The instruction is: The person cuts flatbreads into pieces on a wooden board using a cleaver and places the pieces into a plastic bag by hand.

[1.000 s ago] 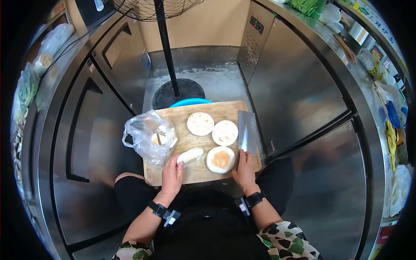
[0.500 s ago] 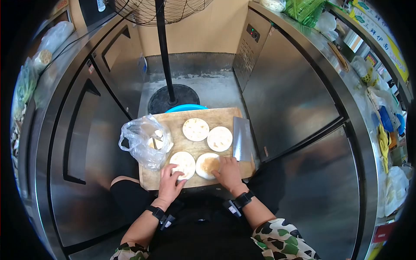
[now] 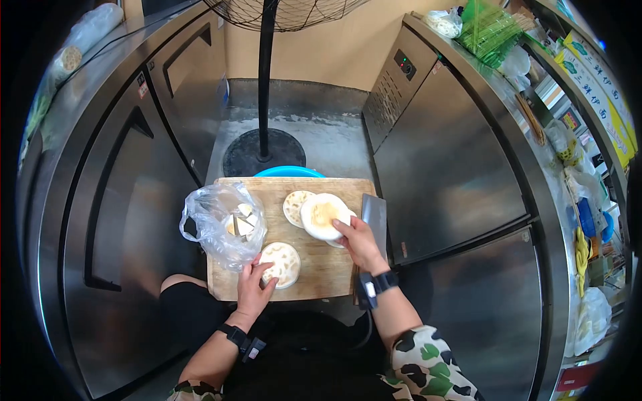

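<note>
Four round flat breads are on or above a wooden board (image 3: 314, 277). My right hand (image 3: 361, 242) grips one browned bread (image 3: 324, 215) by its edge, raised over two others; one of these (image 3: 294, 206) shows at its left, the other is mostly hidden beneath it. My left hand (image 3: 254, 284) has its fingers apart on the left edge of the front bread (image 3: 281, 265), which lies flat. A clear plastic bag (image 3: 210, 230) with several white cut wedges (image 3: 245, 226) sits on the board's left side. A cleaver (image 3: 374, 220) lies along the right edge.
Behind the board are a blue basin (image 3: 289, 172) and a fan's round base (image 3: 264, 152) with its pole. Steel cabinets stand at left (image 3: 147, 200) and right (image 3: 455, 167). Bags and packages lie on the right counter, and more bags on the left one.
My right hand has lifted the browned bread from the board's front and moved it up over the back breads. My left hand stays at the front left bread.
</note>
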A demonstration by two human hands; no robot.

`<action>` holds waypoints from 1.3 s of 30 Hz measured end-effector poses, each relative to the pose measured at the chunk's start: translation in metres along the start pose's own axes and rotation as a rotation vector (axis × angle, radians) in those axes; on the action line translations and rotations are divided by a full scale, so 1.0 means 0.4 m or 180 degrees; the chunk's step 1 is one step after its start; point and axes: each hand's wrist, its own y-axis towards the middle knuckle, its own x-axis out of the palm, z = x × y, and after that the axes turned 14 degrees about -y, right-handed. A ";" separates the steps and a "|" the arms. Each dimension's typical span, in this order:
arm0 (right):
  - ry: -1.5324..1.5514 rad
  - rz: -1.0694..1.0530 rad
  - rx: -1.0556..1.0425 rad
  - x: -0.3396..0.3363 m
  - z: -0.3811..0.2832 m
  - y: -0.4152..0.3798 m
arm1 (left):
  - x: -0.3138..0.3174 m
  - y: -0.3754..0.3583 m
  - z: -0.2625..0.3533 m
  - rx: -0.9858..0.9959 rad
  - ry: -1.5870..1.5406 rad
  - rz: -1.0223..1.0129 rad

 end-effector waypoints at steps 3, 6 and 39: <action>-0.1487 0.0564 -0.0054 -0.003 0.050 0.075 | 0.004 0.011 0.002 0.0135 0.0005 -0.0170; -0.3328 0.1903 -0.1347 -0.051 0.077 -0.010 | 0.020 0.013 0.016 0.0009 -0.0121 -0.0017; -0.3777 -0.0860 -0.0764 -0.033 -0.005 -0.342 | 0.125 0.055 0.025 0.0219 -0.0205 0.0215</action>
